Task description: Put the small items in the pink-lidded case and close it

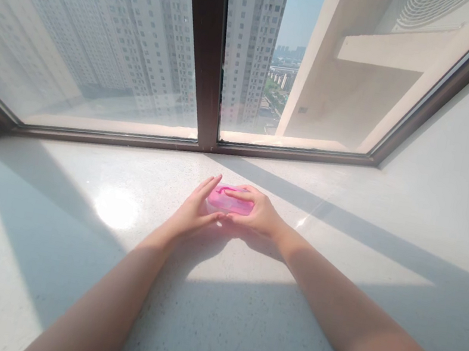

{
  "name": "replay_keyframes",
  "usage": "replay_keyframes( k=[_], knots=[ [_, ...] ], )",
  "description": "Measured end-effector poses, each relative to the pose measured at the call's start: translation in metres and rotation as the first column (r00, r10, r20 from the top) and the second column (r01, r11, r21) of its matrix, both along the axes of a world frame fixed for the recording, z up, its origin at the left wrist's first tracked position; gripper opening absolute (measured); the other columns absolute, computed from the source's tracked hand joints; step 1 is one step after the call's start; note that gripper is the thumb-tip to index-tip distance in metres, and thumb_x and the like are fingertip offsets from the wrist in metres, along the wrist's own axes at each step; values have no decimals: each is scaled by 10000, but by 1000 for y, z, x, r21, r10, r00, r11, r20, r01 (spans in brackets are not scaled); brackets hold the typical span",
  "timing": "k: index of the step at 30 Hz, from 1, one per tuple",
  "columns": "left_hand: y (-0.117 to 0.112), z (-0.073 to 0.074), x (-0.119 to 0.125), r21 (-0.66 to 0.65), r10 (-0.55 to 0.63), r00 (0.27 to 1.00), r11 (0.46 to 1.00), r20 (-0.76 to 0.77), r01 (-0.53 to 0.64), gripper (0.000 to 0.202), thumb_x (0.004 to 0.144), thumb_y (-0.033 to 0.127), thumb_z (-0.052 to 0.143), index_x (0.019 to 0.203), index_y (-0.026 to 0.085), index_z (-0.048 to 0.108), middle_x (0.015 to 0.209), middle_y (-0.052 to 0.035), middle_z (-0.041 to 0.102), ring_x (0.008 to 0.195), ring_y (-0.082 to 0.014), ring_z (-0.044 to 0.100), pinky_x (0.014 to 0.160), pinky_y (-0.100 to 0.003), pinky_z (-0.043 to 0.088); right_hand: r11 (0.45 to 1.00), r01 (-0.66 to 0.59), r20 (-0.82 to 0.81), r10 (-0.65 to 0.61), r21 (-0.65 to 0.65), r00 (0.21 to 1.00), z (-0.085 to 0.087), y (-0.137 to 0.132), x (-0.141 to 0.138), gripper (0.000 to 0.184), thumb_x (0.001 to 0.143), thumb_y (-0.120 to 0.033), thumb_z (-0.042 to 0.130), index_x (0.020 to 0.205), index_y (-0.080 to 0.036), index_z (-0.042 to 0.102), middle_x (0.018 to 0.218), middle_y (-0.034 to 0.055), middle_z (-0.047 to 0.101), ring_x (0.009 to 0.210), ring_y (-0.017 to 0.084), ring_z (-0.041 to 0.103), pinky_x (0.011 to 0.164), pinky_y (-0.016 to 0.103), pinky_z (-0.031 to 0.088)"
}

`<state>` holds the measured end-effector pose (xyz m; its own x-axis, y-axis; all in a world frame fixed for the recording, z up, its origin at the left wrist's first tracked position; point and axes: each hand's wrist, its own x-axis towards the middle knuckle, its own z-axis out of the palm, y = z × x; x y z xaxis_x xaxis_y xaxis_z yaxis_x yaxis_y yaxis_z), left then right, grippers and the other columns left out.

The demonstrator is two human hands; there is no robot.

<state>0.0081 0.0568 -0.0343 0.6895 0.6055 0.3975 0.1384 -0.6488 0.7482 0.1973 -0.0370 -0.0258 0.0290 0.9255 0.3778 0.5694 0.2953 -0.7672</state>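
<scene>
A small, rounded pink case [234, 201], partly see-through, rests on the pale windowsill close to the window frame. A darker pink strip curves across its top; I cannot tell what kind of case it is. My left hand [198, 208] cups its left end, thumb along the near side and fingers raised along the far side. From the right, my right hand [260, 213] grips the other end, with a finger lying across the top and the thumb at the near side. Both thumbs nearly meet in front. The hands hide the case's two ends.
The speckled pale windowsill [237, 315] ends at a dark front edge. Behind the case stands a large window with a dark brown frame [206, 49]; tall buildings show through the glass. A white wall [468, 138] rises at the right. Sunlight and shadow bands cross the sill.
</scene>
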Motion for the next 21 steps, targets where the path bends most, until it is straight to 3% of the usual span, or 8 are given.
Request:
replay_keyframes(
  k=[2, 4, 14, 21],
  knots=[
    [0, 0, 1, -22, -116, 993, 993, 11, 117, 687, 779, 369, 699, 1402, 286, 420, 1398, -117, 471, 1289, -298, 438, 1061, -450, 361, 1000, -30, 11, 30, -6, 1000, 0, 2, 3, 559, 636, -202, 786, 1182, -239, 670, 1147, 76, 609, 1076, 255, 576, 977, 404, 430],
    [-1, 0, 1, -62, -141, 989, 988, 37, 143, 615, 784, 359, 697, 1356, 276, 488, 1319, -121, 528, 1228, -292, 497, 1022, -443, 409, 999, -34, 23, 34, 2, 999, -2, 4, 4, 568, 622, -192, 785, 1178, -230, 673, 1159, 79, 602, 1081, 257, 573, 984, 407, 426],
    [-6, -5, 7, -20, -46, 994, 999, 100, 48, 583, 731, 263, 732, 1287, 235, 559, 1227, -113, 581, 1149, -282, 550, 981, -424, 444, 998, -33, -9, 34, 58, 999, -6, 4, 1, 579, 614, -150, 760, 1184, -198, 669, 1200, 93, 565, 1099, 248, 569, 992, 380, 428],
    [-8, -4, 7, -31, -8, 999, 999, 46, 10, 564, 745, 195, 687, 1290, 230, 545, 1221, -102, 569, 1129, -259, 554, 928, -390, 484, 997, -25, 21, 24, 67, 999, -6, 4, 2, 559, 634, -185, 772, 1182, -206, 667, 1197, 94, 574, 1103, 248, 566, 984, 382, 432]
  ],
)
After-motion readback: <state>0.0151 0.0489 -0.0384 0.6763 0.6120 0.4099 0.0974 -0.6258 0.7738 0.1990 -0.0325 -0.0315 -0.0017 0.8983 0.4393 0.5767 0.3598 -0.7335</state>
